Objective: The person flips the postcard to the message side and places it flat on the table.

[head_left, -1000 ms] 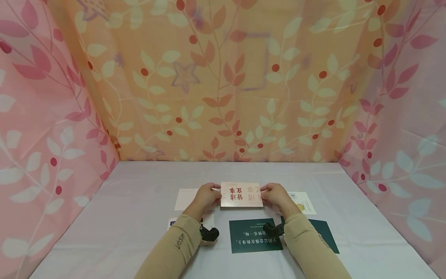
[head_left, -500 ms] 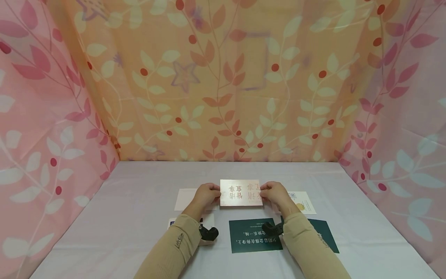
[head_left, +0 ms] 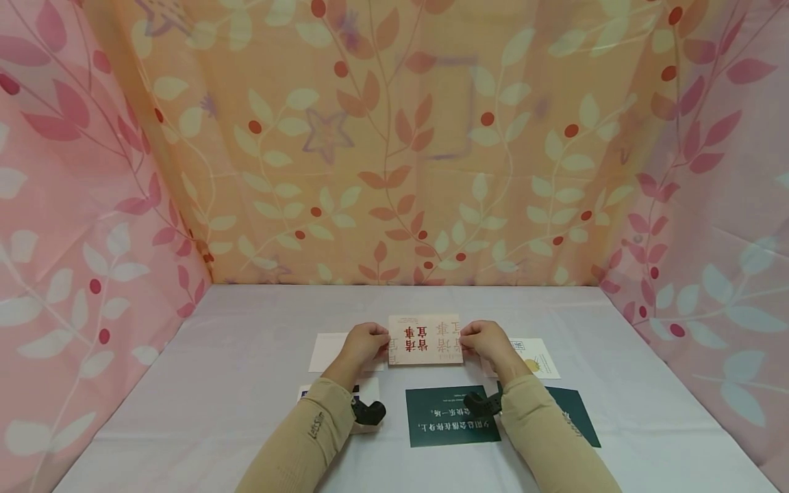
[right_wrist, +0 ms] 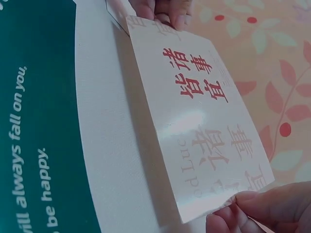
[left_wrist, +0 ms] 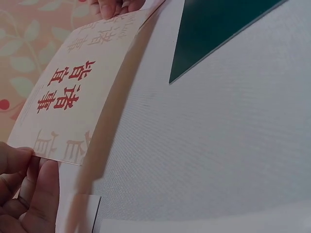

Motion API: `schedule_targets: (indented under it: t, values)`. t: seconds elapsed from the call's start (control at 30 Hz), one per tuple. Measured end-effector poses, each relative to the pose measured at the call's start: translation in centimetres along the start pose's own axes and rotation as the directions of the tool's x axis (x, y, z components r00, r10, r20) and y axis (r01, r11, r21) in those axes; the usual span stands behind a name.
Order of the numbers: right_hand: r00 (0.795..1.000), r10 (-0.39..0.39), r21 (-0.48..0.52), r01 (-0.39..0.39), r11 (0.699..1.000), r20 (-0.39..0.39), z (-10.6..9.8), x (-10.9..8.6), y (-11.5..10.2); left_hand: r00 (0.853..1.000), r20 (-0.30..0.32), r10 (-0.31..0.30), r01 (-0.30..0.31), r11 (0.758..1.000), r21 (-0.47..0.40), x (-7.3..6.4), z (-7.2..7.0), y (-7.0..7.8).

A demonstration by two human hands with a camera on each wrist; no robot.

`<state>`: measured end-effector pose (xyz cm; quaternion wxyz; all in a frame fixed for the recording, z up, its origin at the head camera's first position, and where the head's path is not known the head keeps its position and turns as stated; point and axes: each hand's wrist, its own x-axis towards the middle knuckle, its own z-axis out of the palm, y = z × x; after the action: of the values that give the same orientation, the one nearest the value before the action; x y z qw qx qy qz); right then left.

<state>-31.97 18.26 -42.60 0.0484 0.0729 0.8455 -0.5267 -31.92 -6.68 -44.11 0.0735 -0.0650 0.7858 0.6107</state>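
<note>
Between my two hands is a cream postcard (head_left: 425, 339) with red and pale Chinese characters, upside down in the head view. My left hand (head_left: 365, 344) pinches its left edge between thumb and fingers. At the opposite edge my right hand (head_left: 490, 342) pinches it in the same way. In the left wrist view the postcard (left_wrist: 68, 92) is tilted, its near edge casting a shadow on the white cloth below. Glare lies across the pale lettering of the postcard (right_wrist: 194, 116) in the right wrist view.
A dark green card (head_left: 450, 428) with white writing lies in front, and another green card (head_left: 576, 411) is partly under the right sleeve. White cards lie behind the left hand (head_left: 325, 352) and right of the right hand (head_left: 539, 359). Another card (head_left: 368, 390) is half hidden by the left forearm.
The postcard has risen slightly and its tilt has shifted; glare seen across it half a second ago has gone in the head view. Both hands keep their pinch.
</note>
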Motion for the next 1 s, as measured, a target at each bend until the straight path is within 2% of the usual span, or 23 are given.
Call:
schedule_targets:
  t: [0.3,0.5,0.77,1.0]
  values:
    - [1.0,0.0,-0.006,0.0,1.0,-0.003,-0.1,-0.06,0.12,1.0,0.008,0.015,-0.015,1.0,0.013,0.28,-0.12,-0.27]
    - [1.0,-0.023,-0.009,0.023,1.0,-0.005,-0.38,0.04,0.2,1.0,0.022,0.004,-0.004,1.0,0.004,0.4,-0.51,-0.21]
    - [1.0,-0.012,0.002,0.012,1.0,-0.018,-0.64,0.2,0.32,1.0,0.015,-0.01,0.011,1.0,-0.018,0.1,-0.51,0.06]
    - [0.999,-0.026,0.004,0.026,1.0,-0.027,-0.87,0.3,0.25,1.0,0.011,-0.013,0.013,1.0,-0.004,0.11,-0.6,0.34]
